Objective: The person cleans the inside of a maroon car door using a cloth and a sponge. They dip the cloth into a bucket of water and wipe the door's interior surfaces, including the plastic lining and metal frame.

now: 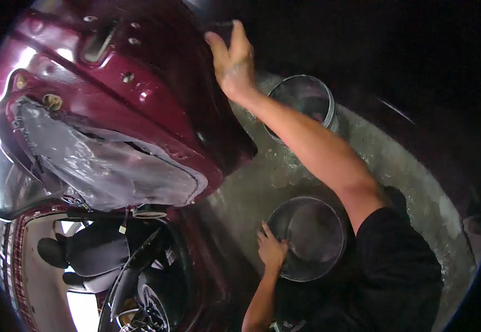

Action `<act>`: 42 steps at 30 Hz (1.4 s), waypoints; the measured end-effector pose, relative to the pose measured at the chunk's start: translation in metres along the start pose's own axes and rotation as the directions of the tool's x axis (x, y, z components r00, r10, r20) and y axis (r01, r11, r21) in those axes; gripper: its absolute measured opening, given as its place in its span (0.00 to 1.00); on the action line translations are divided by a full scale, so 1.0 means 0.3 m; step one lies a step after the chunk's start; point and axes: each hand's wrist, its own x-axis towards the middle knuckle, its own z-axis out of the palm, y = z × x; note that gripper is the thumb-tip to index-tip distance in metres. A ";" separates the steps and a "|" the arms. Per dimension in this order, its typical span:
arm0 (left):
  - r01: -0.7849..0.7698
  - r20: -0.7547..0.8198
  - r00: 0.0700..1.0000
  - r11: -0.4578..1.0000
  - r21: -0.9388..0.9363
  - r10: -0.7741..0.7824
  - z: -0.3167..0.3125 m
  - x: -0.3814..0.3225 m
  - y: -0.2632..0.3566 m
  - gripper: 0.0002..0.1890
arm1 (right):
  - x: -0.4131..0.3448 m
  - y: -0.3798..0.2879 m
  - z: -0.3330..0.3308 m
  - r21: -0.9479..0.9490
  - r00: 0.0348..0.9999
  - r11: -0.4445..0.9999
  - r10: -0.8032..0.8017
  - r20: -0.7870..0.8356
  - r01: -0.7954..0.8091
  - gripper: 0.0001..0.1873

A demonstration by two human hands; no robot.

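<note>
My right hand (234, 62) is raised at the outer edge of a dark red car door (140, 95), thumb and fingers spread. Something dark may lie between them; I cannot tell, nor whether the hand touches the door. The door's bare inner side has a clear plastic sheet (107, 166) over its large opening. Lower down, my left hand (271, 248) holds the rim of a round, dark tub (343, 238), its thumb over the inner side. Beyond my right forearm stands a second round container (331, 103), partly hidden by that arm.
The car's cabin shows at lower left, with a dark seat (95, 249) and a bundle of loose wires (153, 309). A small pale connector (122, 228) hangs below the door's plastic sheet. Worn concrete floor (423, 186) lies beneath the containers.
</note>
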 end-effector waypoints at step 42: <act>0.037 0.035 0.999 0.998 -0.051 -0.035 -0.012 -0.026 -0.050 0.57 | 0.377 -0.280 0.105 0.015 0.919 0.981 -0.186 0.347 0.193 0.14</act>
